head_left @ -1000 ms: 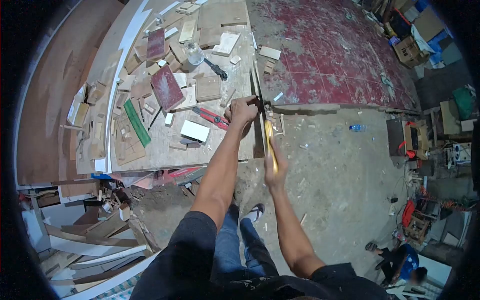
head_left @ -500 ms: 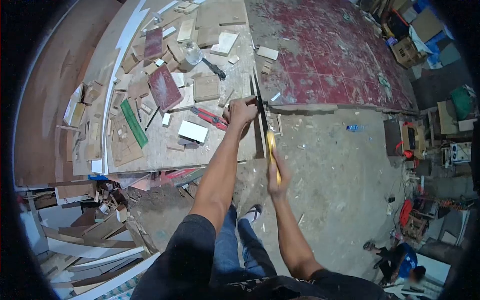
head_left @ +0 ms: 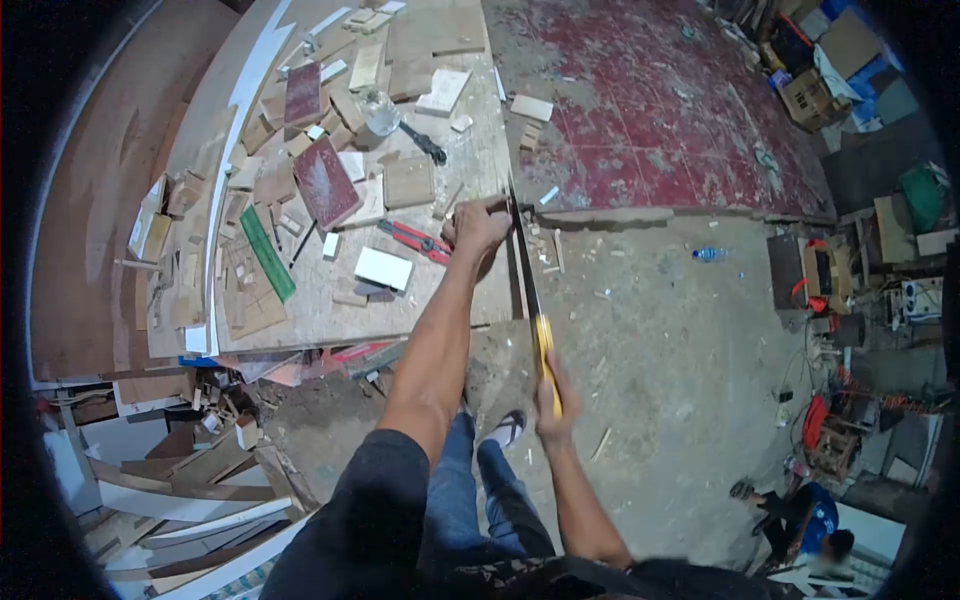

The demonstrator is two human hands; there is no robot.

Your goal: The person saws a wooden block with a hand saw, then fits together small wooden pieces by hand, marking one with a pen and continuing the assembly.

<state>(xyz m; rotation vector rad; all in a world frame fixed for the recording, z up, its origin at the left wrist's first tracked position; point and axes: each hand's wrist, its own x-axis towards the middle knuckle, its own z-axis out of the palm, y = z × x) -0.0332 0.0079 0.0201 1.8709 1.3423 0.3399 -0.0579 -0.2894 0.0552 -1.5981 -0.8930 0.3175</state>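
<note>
The right hand (head_left: 554,398) is wrapped around a long, yellow-handled saw (head_left: 543,330) with a thin dark blade, at the right edge of the pale wooden table (head_left: 492,292). The left hand (head_left: 478,228) is curled near the blade's far end; I cannot tell if it holds anything.

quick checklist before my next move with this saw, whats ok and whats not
1. Right hand closed around the saw's yellow handle: ok.
2. Left hand well away from the blade: not ok, it sits right beside it.
3. Red tool clear of the blade: ok, it lies left of the left hand.
4. Left hand's grip firm: cannot tell, what lies under it is hidden.
5. Floor free of scraps: not ok, several lie scattered.
</note>
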